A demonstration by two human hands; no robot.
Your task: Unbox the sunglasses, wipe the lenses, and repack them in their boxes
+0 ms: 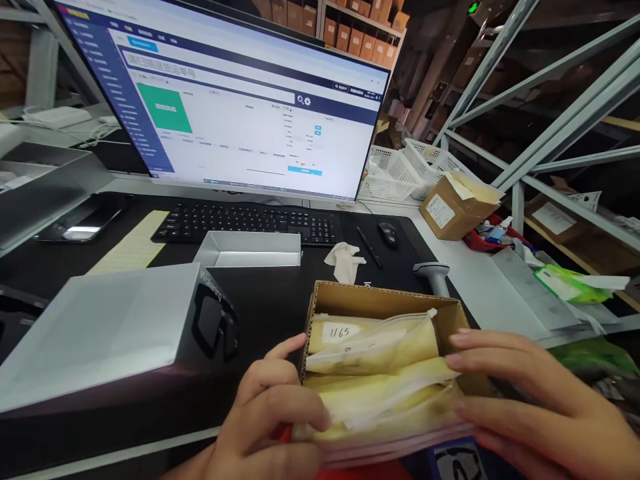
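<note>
A brown cardboard box (387, 295) stands open in front of me. Inside it, clear zip bags with yellow contents lie in a row; the far bag (385, 343) bears a white label handwritten 1165. The nearest zip bag (390, 410) reaches over the box's near side, its lower part blurred. My left hand (275, 417) has its curled fingers on this bag's left end, with one finger against the box's left wall. At the bag's right end, my right hand (535, 400) holds it with longer, straighter fingers. The thumbs' grip is partly hidden.
A monitor (235, 100), keyboard (250, 223) and mouse (387, 233) stand behind. To the left is a large silver-and-black box (115, 327); a shallow silver tray (250, 250) lies beyond. A scanner (434, 275), cloth (344, 261) and small carton (453, 210) are at right.
</note>
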